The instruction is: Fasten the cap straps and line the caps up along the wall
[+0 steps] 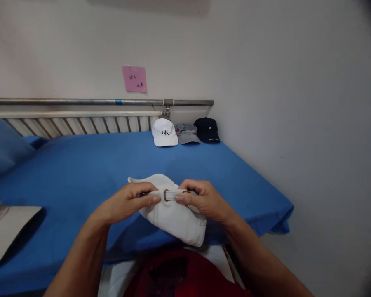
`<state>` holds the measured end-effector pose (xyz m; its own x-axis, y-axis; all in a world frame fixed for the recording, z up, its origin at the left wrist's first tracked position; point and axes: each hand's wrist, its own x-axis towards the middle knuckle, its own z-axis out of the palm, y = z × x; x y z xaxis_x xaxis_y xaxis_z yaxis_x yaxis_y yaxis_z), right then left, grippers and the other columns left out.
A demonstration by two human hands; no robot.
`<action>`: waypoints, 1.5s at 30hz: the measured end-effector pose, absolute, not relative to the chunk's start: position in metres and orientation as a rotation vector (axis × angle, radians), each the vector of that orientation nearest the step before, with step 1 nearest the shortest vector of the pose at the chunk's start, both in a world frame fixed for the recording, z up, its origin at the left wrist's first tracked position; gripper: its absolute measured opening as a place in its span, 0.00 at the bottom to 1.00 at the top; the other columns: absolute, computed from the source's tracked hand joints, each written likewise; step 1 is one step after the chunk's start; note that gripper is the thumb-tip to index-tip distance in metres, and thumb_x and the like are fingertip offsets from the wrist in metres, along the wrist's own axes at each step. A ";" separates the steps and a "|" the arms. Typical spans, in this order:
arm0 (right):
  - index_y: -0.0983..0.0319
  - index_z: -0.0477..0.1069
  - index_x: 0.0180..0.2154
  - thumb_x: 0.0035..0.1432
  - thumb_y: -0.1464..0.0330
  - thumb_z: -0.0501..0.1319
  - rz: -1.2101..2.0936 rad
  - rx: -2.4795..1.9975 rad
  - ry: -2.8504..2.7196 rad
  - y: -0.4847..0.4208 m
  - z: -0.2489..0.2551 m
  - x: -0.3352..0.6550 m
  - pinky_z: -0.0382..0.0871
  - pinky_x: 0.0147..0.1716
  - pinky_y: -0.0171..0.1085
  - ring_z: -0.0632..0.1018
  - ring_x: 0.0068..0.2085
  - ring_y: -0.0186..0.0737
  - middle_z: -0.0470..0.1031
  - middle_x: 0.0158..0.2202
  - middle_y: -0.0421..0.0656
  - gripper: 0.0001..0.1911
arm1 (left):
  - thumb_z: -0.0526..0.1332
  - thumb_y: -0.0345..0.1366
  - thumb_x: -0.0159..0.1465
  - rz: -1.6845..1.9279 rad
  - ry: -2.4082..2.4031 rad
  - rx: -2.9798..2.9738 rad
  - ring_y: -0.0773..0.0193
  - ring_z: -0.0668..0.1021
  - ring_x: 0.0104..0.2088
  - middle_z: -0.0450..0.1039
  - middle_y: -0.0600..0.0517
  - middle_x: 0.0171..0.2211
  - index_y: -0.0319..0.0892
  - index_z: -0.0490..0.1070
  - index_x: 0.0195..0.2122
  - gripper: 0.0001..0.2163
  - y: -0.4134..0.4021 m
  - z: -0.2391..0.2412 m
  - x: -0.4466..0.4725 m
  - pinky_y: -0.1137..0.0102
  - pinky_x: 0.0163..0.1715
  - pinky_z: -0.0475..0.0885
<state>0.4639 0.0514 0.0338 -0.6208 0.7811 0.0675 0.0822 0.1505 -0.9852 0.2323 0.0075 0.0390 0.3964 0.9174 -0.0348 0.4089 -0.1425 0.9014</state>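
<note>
Over the near edge of the blue-covered table, a white baseball cap (176,220) is held up between both hands, its crown tipped down and its brim pointing away to the left. Across its back runs an adjustment strap with a brown metal buckle (166,195). My left hand (131,198) pinches the strap just left of the buckle, thumb on the near side. Right of the buckle, my right hand (202,198) pinches the strap between thumb and fingers. The curled fingertips behind the strap are partly hidden.
A white cap (165,133), a grey cap (188,134) and a black cap (207,130) sit in a row at the table's far right. Part of a beige hat (9,231) lies at the left edge. Behind stand a radiator (80,124) and a metal pipe (80,101); a wall rises at right.
</note>
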 end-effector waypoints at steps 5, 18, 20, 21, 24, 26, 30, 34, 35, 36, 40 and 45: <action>0.63 0.72 0.26 0.48 0.61 0.67 1.633 -0.818 -1.758 0.063 0.035 0.451 0.54 0.24 0.30 0.61 0.23 0.27 0.63 0.21 0.34 0.12 | 0.58 0.48 0.63 0.755 1.159 1.617 0.69 0.66 0.28 0.65 0.55 0.25 0.39 0.73 0.31 0.16 0.020 0.035 0.214 0.74 0.28 0.61; 0.63 0.70 0.27 0.47 0.61 0.68 1.884 -0.665 -1.698 0.145 0.015 0.400 0.55 0.20 0.29 0.64 0.20 0.26 0.67 0.19 0.34 0.13 | 0.67 0.45 0.57 0.831 1.055 1.304 0.71 0.68 0.24 0.68 0.56 0.25 0.40 0.71 0.32 0.13 0.079 0.030 0.191 0.76 0.24 0.61; 0.64 0.70 0.26 0.46 0.62 0.68 1.903 -0.632 -1.690 0.165 0.012 0.393 0.57 0.20 0.29 0.66 0.20 0.27 0.69 0.20 0.35 0.12 | 0.67 0.45 0.56 0.878 1.064 1.264 0.70 0.69 0.24 0.70 0.55 0.25 0.39 0.71 0.31 0.13 0.092 0.024 0.183 0.75 0.25 0.62; 0.64 0.70 0.26 0.47 0.62 0.67 1.897 -0.629 -1.700 0.173 0.010 0.390 0.57 0.20 0.29 0.66 0.20 0.27 0.69 0.20 0.35 0.12 | 0.68 0.45 0.55 0.895 1.070 1.242 0.70 0.69 0.24 0.70 0.55 0.25 0.39 0.71 0.31 0.13 0.098 0.021 0.181 0.75 0.25 0.62; 0.64 0.70 0.25 0.46 0.63 0.67 1.883 -0.657 -1.729 0.191 0.000 0.381 0.55 0.19 0.29 0.65 0.19 0.26 0.68 0.19 0.34 0.12 | 0.69 0.44 0.54 0.887 1.049 1.176 0.69 0.71 0.25 0.72 0.54 0.26 0.39 0.73 0.32 0.14 0.114 0.010 0.177 0.75 0.26 0.63; 0.64 0.69 0.26 0.46 0.64 0.67 1.927 -0.679 -1.716 0.197 -0.007 0.378 0.56 0.19 0.28 0.64 0.18 0.26 0.67 0.17 0.34 0.11 | 0.68 0.44 0.55 0.840 1.027 1.157 0.66 0.73 0.28 0.75 0.52 0.29 0.40 0.75 0.35 0.13 0.119 0.002 0.178 0.73 0.30 0.65; 0.64 0.69 0.26 0.48 0.64 0.65 2.005 -0.781 -1.718 0.200 -0.019 0.380 0.58 0.19 0.28 0.66 0.19 0.27 0.66 0.18 0.34 0.10 | 0.66 0.45 0.58 0.788 1.030 1.134 0.63 0.75 0.34 0.77 0.50 0.34 0.41 0.77 0.41 0.15 0.120 -0.012 0.186 0.71 0.35 0.67; 0.65 0.70 0.29 0.51 0.61 0.65 2.029 -0.838 -1.803 0.200 -0.020 0.385 0.60 0.21 0.28 0.68 0.22 0.27 0.69 0.23 0.36 0.12 | 0.66 0.44 0.58 0.763 0.961 1.084 0.62 0.75 0.33 0.76 0.50 0.33 0.41 0.77 0.41 0.14 0.119 -0.028 0.194 0.70 0.36 0.67; 0.65 0.71 0.29 0.51 0.61 0.65 2.032 -0.835 -1.819 0.199 -0.019 0.387 0.60 0.21 0.28 0.67 0.22 0.26 0.69 0.22 0.36 0.12 | 0.66 0.44 0.58 0.768 0.949 1.070 0.62 0.75 0.33 0.76 0.50 0.33 0.41 0.77 0.40 0.13 0.119 -0.033 0.196 0.70 0.36 0.67; 0.65 0.71 0.28 0.51 0.61 0.65 2.028 -0.836 -1.831 0.199 -0.018 0.387 0.59 0.22 0.28 0.67 0.21 0.26 0.68 0.21 0.35 0.12 | 0.67 0.44 0.58 0.784 0.940 1.047 0.62 0.75 0.33 0.76 0.50 0.32 0.41 0.78 0.39 0.13 0.120 -0.037 0.197 0.70 0.36 0.67; 0.65 0.72 0.28 0.51 0.63 0.65 2.007 -0.905 -1.825 0.197 -0.019 0.389 0.58 0.22 0.27 0.66 0.21 0.25 0.66 0.19 0.34 0.10 | 0.69 0.44 0.54 0.832 0.900 0.905 0.63 0.75 0.30 0.75 0.51 0.28 0.41 0.78 0.33 0.12 0.124 -0.056 0.199 0.70 0.34 0.67; 0.64 0.72 0.28 0.49 0.61 0.67 2.029 -0.932 -1.807 0.198 -0.026 0.390 0.57 0.23 0.27 0.67 0.23 0.26 0.68 0.21 0.34 0.12 | 0.70 0.44 0.53 0.801 0.878 0.828 0.65 0.74 0.27 0.74 0.51 0.26 0.40 0.77 0.32 0.13 0.127 -0.066 0.196 0.71 0.30 0.65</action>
